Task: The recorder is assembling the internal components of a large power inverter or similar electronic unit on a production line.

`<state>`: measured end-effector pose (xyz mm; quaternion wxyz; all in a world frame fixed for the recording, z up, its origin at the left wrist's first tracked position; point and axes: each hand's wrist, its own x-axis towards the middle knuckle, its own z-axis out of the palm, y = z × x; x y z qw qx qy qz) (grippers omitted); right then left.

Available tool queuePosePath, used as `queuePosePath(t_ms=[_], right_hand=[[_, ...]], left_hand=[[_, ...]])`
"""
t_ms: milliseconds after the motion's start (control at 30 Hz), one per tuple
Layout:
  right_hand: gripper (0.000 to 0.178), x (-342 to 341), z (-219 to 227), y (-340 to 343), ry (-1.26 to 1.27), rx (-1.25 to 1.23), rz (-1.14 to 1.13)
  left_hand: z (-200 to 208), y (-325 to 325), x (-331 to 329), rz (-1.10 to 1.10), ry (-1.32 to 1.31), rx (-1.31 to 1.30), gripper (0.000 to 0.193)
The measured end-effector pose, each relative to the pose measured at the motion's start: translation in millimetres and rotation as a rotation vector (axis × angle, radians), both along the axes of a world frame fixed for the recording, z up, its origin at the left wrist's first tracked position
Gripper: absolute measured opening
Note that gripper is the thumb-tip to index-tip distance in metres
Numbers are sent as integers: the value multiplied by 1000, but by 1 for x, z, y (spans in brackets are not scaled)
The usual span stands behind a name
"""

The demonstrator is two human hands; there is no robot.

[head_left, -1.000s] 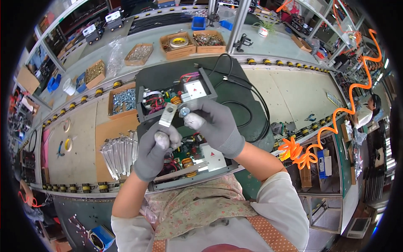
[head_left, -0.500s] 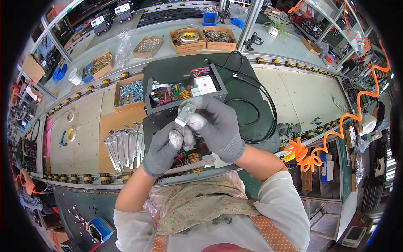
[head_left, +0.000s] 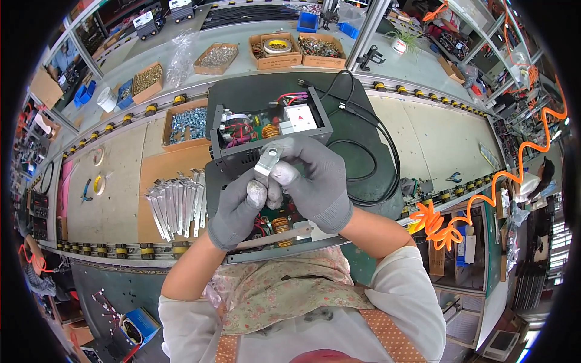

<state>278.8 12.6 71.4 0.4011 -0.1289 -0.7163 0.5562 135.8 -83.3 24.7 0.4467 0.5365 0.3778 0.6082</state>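
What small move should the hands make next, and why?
Perhaps the right hand should turn the bolt, checking its fit: it shows near the upper end of the metal strip, the left hand grips lower, and the bolt's tightness cannot be seen.

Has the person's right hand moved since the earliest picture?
Yes: judged against the rear unit, the right hand has shifted slightly left and downward in the view.

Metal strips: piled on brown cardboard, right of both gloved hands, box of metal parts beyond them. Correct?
Wrong side: head view shows the metal strips left of the left hand and right hand; brown cardboard underneath and box of metal parts beyond are correct.
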Motion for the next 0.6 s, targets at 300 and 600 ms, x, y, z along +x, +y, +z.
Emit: queuePosePath(t_ms=[300,600], right_hand=[[28,5,9,1,-78,-343,313],[28,-18,3,1,152,-133,390]], left_hand=[[-16,-4,-5,-161,-80,64,48],[1,-5,6,45,-46,-79,46]])
